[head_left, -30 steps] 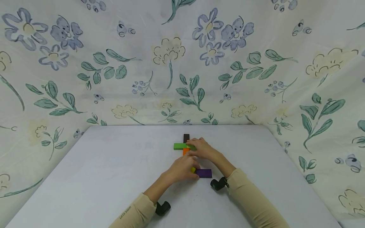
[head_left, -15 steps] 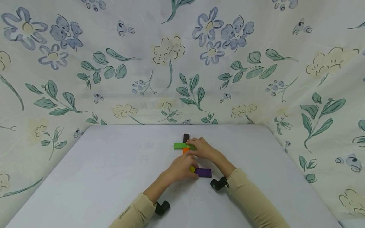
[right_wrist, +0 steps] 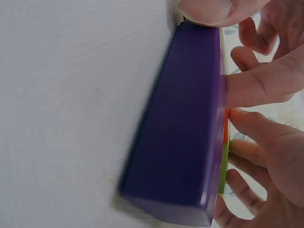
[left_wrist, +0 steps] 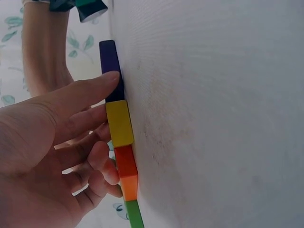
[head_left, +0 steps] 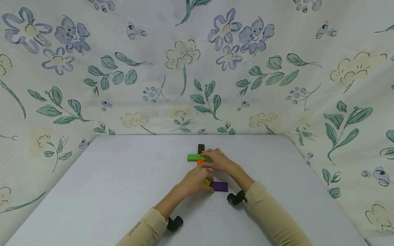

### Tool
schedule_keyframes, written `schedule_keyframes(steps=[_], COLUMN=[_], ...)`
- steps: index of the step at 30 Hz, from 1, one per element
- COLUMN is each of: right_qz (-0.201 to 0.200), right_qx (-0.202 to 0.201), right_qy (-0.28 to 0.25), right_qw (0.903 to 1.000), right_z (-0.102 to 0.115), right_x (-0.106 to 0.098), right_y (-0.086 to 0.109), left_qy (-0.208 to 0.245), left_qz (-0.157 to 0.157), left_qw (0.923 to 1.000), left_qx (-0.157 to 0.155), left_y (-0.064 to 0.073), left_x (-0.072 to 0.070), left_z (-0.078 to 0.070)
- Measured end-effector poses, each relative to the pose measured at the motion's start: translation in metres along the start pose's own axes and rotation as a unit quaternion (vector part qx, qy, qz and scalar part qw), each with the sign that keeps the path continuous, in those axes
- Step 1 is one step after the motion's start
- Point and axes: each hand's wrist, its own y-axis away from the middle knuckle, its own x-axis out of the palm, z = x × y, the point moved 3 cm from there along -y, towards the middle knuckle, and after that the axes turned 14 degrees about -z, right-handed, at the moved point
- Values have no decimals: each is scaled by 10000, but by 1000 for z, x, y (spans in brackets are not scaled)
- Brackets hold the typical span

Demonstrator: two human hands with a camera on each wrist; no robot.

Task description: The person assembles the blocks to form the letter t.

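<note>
A dark purple block [head_left: 219, 186] lies flat on the white table, its left end next to a yellow block [left_wrist: 119, 123]. My left hand [head_left: 195, 181] pinches the purple block's left end, thumb on its near side and index finger on the far side. Beyond the yellow block come an orange block [left_wrist: 126, 172], a green crosspiece [head_left: 194, 157] and a black block [head_left: 201, 149] at the far end. My right hand [head_left: 218, 160] has its fingers round the right part of the green crosspiece, with the thumb by the orange block. The left hand hides much of the yellow block.
The white table [head_left: 123, 177] reaches back to a floral cloth [head_left: 172, 75] that rises behind and along the sides. Black wrist cameras hang under both sleeves, the right one [head_left: 235, 198] close to the purple block.
The purple block has shifted very slightly to the left together with my left fingers. My right hand and the green, orange and black blocks stay in place.
</note>
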Motion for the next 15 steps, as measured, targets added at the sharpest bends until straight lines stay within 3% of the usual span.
schedule_keyframes(steps=[15], right_qz=[-39], right_qx=[-70], right_qy=[-25], right_qw=[10000], right_z=[-1], right_x=[0], right_y=[1], left_qy=[-13], left_qz=[12], left_qw=[10000], left_qx=[91], left_y=[1], left_x=[-2], left_z=[-1])
